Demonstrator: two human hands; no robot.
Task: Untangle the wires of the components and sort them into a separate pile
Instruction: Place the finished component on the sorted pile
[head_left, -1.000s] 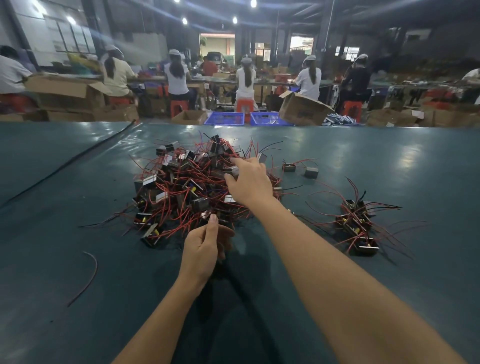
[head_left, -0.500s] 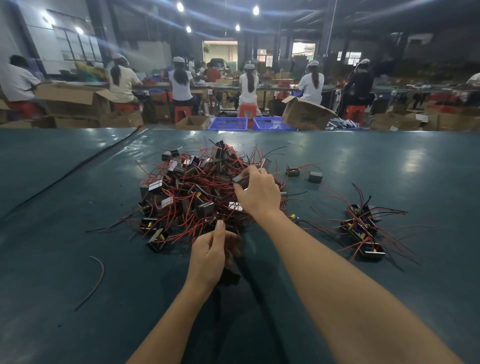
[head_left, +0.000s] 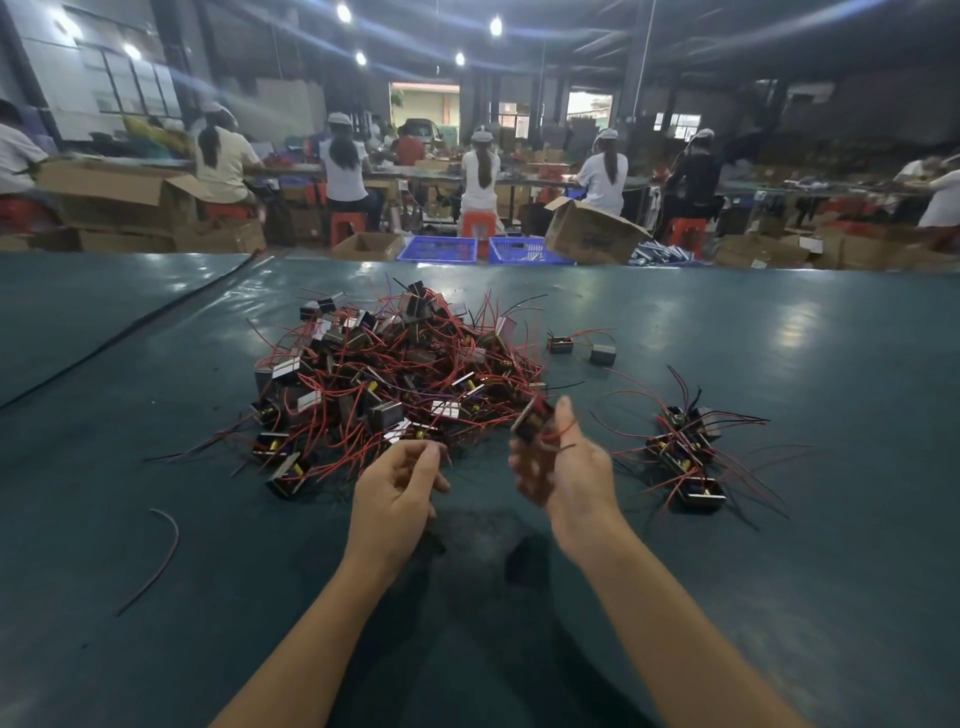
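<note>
The right hand (head_left: 569, 470) has lifted from the tangle (head_left: 395, 374), fingers gripping a component (head_left: 531, 420); the left hand (head_left: 397, 486) pinches a wire (head_left: 442, 452) at the tangle's 6 o'clock. The sorted pile (head_left: 685, 452) lies at 3 o'clock.

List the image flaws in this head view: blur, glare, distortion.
Head view: the right hand and the component it grips are motion-blurred; the left hand, pinching a wire, is sharper; ceiling lights streak into flare; glare patches sheen the table at far right; the wide lens tilts the left wall.
</note>
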